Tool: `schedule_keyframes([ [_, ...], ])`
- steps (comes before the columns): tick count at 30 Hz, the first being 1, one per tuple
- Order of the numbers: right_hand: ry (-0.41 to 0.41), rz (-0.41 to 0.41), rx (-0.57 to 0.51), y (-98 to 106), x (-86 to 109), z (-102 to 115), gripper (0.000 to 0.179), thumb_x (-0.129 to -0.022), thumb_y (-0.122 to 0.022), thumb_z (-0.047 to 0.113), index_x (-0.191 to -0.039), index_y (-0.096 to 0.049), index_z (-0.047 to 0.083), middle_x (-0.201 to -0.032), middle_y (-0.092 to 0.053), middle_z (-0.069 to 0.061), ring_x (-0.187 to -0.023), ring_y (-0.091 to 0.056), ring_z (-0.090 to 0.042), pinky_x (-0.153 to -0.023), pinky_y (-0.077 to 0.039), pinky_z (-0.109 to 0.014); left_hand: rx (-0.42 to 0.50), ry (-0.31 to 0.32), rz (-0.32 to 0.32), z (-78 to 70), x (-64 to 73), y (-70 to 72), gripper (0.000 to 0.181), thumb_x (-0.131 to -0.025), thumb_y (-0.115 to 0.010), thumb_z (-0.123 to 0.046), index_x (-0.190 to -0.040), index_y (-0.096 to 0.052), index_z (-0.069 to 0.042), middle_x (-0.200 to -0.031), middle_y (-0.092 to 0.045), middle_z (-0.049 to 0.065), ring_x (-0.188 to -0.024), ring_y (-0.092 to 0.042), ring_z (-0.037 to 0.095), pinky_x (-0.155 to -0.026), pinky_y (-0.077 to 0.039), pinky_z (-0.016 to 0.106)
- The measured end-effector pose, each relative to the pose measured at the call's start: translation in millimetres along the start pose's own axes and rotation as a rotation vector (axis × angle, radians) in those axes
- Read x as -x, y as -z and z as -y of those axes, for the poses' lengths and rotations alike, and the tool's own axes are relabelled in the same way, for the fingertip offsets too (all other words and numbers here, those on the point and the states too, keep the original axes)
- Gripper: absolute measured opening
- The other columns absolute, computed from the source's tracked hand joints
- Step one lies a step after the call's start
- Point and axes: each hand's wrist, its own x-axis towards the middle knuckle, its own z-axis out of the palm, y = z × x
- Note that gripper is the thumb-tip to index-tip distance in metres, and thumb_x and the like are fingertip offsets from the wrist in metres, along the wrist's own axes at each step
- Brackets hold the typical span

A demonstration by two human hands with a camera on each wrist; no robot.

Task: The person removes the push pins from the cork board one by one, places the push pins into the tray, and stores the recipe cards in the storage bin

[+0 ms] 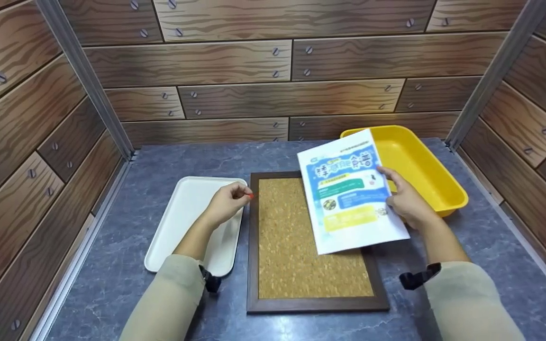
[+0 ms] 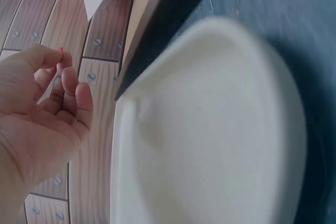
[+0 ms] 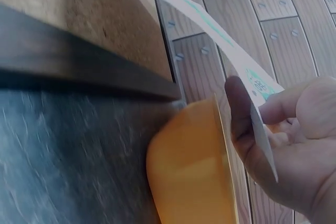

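My left hand (image 1: 228, 204) pinches a small red pushpin-like piece (image 1: 250, 195) between thumb and fingertips, above the right edge of a white tray (image 1: 192, 213). Only a bit of red (image 2: 61, 49) shows past the fingers in the left wrist view. In my right hand (image 1: 410, 201) is a printed paper sheet (image 1: 356, 187), gripped at its right edge with the thumb on the printed face. The sheet is raised and tilted over the upper right of a cork board (image 1: 287, 251) with a dark brown frame, hiding part of it. Seen from the right wrist, the sheet (image 3: 210, 27) bends slightly.
A yellow plastic basin (image 1: 424, 166) stands at the back right, partly behind the sheet and right hand. The tray lies left of the board on a dark grey marbled tabletop (image 1: 107, 227). Wood-patterned walls (image 1: 235, 61) enclose the back and both sides.
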Motion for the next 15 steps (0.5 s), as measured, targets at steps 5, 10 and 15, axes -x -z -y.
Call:
schedule_keyframes([
  [5, 0.010, -0.074, 0.028, 14.3, -3.5, -7.7, 0.093, -0.087, -0.042, -0.020, -0.172, -0.025, 0.014, -0.176, -0.015, -0.025, -0.117, -0.059, -0.026, -0.084, -0.058, -0.022, -0.024, 0.014, 0.000, 9.4, 3.0, 7.3, 0.009, -0.103, -0.070, -0.010, -0.109, -0.074, -0.007, -0.094, -0.070, -0.001, -0.084, -0.056, 0.009, -0.073, -0.045, 0.022],
  [10, -0.030, -0.106, 0.085, 27.0, -3.2, -13.1, 0.084, -0.091, -0.043, -0.017, -0.168, -0.031, 0.012, -0.173, -0.023, -0.025, -0.118, -0.059, -0.029, -0.084, -0.059, -0.023, -0.018, 0.017, 0.017, 18.2, 5.1, 12.1, 0.008, -0.101, -0.071, -0.010, -0.109, -0.073, -0.006, -0.085, -0.062, -0.006, -0.077, -0.052, 0.009, -0.067, -0.043, 0.021],
  [15, -0.074, -0.104, 0.134, 37.8, -1.1, -16.3, 0.080, -0.094, -0.044, -0.013, -0.169, -0.033, 0.014, -0.172, -0.027, -0.025, -0.115, -0.060, -0.029, -0.081, -0.061, -0.028, -0.012, 0.024, 0.060, 24.6, 9.0, 17.4, 0.011, -0.102, -0.069, -0.008, -0.112, -0.073, -0.004, -0.082, -0.060, -0.008, -0.075, -0.052, 0.008, -0.065, -0.044, 0.020],
])
